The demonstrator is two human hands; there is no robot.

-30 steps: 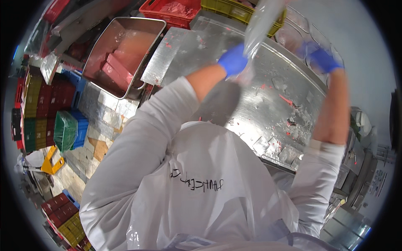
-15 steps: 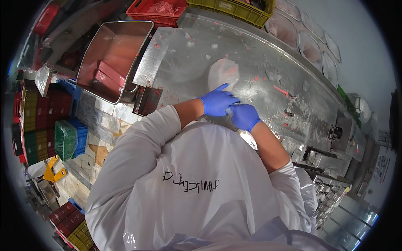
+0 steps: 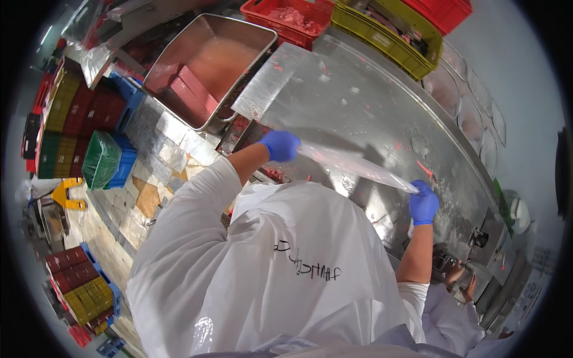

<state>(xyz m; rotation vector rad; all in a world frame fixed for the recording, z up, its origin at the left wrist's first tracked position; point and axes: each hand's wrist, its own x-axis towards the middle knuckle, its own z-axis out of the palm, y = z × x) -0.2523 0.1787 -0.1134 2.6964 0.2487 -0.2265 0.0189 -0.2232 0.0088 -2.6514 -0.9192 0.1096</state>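
My left hand, in a blue glove, is closed on one end of a translucent plastic sheet. The other end is gripped by my right hand, gloved in blue too. Between them the sheet hangs stretched in a long narrow band above the near part of the steel table. Whether it is a flat sheet or a bag I cannot tell. Pinkish scraps and whitish bits lie scattered on the metal beyond it.
At the left stands a steel tub with reddish blocks inside. A red crate of pink scraps and a yellow-green crate line the far edge. Another person's hands show at lower right. Stacked crates stand left.
My hands have moved apart, left hand leftward and right hand right and down, with the plastic now stretched between them. The view has shifted, bringing another person into sight at lower right.
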